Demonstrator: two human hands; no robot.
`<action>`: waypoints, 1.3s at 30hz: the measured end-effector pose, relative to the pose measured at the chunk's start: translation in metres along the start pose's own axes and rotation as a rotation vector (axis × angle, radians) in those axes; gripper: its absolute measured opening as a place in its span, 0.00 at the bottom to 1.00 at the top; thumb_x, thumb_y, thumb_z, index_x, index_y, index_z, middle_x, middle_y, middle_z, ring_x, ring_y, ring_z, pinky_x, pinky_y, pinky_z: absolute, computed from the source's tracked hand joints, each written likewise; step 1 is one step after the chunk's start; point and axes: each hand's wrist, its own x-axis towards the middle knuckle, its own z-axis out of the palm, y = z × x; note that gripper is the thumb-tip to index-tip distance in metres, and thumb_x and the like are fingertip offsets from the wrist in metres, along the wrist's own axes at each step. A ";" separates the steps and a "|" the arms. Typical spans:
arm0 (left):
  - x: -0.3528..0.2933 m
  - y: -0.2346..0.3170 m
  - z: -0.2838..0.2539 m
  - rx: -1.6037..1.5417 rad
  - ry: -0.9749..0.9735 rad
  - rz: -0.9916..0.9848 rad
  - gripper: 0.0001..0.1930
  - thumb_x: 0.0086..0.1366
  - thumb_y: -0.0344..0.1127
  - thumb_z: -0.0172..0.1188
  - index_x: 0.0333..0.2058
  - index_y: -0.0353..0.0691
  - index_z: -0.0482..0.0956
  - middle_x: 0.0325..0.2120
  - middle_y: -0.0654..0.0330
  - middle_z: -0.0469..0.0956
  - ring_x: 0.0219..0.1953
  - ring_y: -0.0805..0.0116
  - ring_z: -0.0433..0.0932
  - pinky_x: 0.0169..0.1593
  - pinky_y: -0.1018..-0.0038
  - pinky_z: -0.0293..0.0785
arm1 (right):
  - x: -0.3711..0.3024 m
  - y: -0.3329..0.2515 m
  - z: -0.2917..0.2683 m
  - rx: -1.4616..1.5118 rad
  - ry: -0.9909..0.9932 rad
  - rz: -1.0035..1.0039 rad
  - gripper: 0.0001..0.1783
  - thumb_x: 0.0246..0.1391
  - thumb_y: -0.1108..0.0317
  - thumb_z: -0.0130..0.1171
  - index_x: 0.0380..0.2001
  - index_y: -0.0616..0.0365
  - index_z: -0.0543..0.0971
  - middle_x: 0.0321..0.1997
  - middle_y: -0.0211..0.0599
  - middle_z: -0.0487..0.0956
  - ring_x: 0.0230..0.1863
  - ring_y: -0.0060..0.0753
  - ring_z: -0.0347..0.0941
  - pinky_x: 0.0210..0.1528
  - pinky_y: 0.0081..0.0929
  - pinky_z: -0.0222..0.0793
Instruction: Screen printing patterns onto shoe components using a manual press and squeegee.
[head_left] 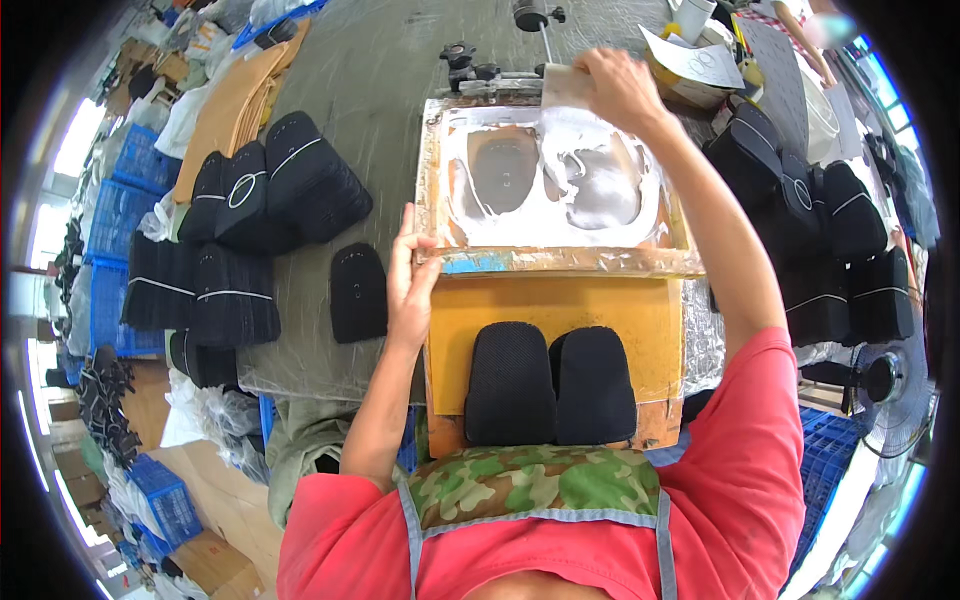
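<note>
A wooden-framed printing screen (560, 262) smeared with white ink is tilted up over a yellow board (560, 310). My left hand (410, 280) grips the frame's near left corner. My right hand (615, 88) is shut on a flat squeegee (562, 88) at the frame's far edge, its blade in the white ink (570, 170). Two black mesh tongue-shaped pieces (550, 385) lie side by side on the yellow board beneath the lifted frame, close to my camouflage apron.
Stacks of black pieces (260, 200) lie left of the screen, with one single piece (358, 292) beside my left hand. More black stacks (830, 240) sit on the right. Blue crates (120, 200) line the far left. A fan (880, 380) stands at the right.
</note>
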 end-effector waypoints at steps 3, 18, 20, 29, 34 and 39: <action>0.014 0.038 -0.016 0.116 0.005 0.108 0.13 0.72 0.38 0.45 0.48 0.37 0.70 0.69 0.41 0.50 0.69 0.56 0.54 0.68 0.64 0.49 | -0.003 -0.007 -0.077 0.188 0.085 -0.138 0.25 0.48 0.77 0.54 0.53 0.55 0.76 0.53 0.45 0.78 0.56 0.46 0.73 0.62 0.36 0.65; 0.101 0.019 -0.032 0.126 0.207 0.208 0.17 0.70 0.40 0.49 0.48 0.35 0.78 0.51 0.54 0.76 0.54 0.64 0.73 0.61 0.67 0.63 | -0.133 0.009 0.001 0.503 -0.345 0.325 0.15 0.47 0.71 0.64 0.41 0.55 0.83 0.42 0.42 0.83 0.43 0.43 0.80 0.48 0.35 0.74; 0.095 -0.008 -0.026 0.444 0.073 -0.094 0.13 0.67 0.34 0.51 0.42 0.36 0.81 0.47 0.55 0.79 0.51 0.63 0.76 0.57 0.69 0.66 | -0.127 -0.002 0.026 0.472 -0.293 0.422 0.15 0.46 0.69 0.65 0.41 0.54 0.84 0.41 0.42 0.83 0.42 0.44 0.80 0.48 0.36 0.74; 0.106 -0.047 0.046 1.342 -0.124 0.226 0.14 0.60 0.31 0.61 0.45 0.40 0.74 0.43 0.54 0.71 0.49 0.51 0.71 0.46 0.53 0.69 | -0.149 0.009 0.041 0.845 -0.085 0.594 0.13 0.50 0.69 0.65 0.40 0.60 0.80 0.37 0.41 0.83 0.40 0.38 0.79 0.45 0.33 0.73; 0.110 -0.052 0.034 1.330 -0.148 0.147 0.11 0.59 0.29 0.61 0.41 0.39 0.73 0.43 0.55 0.73 0.50 0.51 0.71 0.47 0.53 0.67 | -0.204 0.064 -0.036 0.870 0.248 0.682 0.15 0.56 0.74 0.58 0.48 0.58 0.78 0.32 0.27 0.76 0.35 0.20 0.69 0.41 0.20 0.68; 0.109 -0.051 0.043 1.274 -0.142 0.194 0.07 0.61 0.29 0.59 0.37 0.40 0.71 0.40 0.55 0.73 0.48 0.50 0.71 0.45 0.54 0.66 | -0.305 0.157 -0.048 0.691 0.116 0.908 0.20 0.55 0.74 0.56 0.52 0.56 0.77 0.38 0.32 0.80 0.42 0.23 0.74 0.48 0.22 0.69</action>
